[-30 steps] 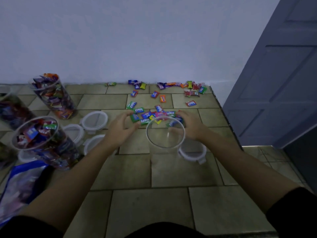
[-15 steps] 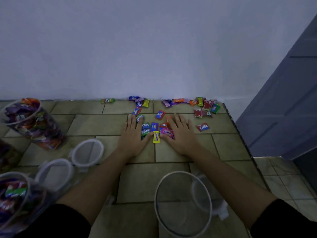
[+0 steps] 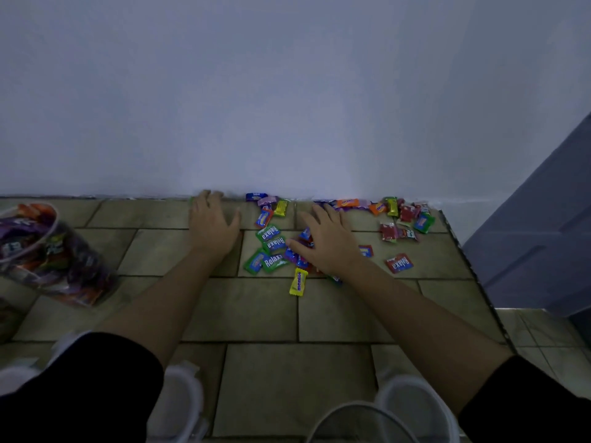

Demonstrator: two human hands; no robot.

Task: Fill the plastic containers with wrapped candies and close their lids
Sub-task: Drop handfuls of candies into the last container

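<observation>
Clear container [image 3: 361, 418] at 6 o'clock, only its far rim in view; open-topped filled container [image 3: 48, 251] at 9 o'clock, packed with candies. Loose wrapped candies [image 3: 271, 247] lie centrally on the tiled counter [image 3: 287, 372]. Left hand [image 3: 214, 227] lies flat on tile, fingers straight; right hand [image 3: 326, 243] is spread flat over candies.

Both arms extended forward, roughly parallel, forearms [image 3: 153, 302] bare. Left hand [image 3: 213, 222]: palm down, fingers straight and close together, thumb splayed to the right, fingertips at the far end of the reach. Right hand [image 3: 326, 243]: palm down, fingers spread, thumb pointing left, set slightly nearer the body than the left. Wrists nearly straight. Neither hand appears to grip anything, though the palm undersides are hidden. Black sleeves [image 3: 80, 378] end near the elbows.
</observation>
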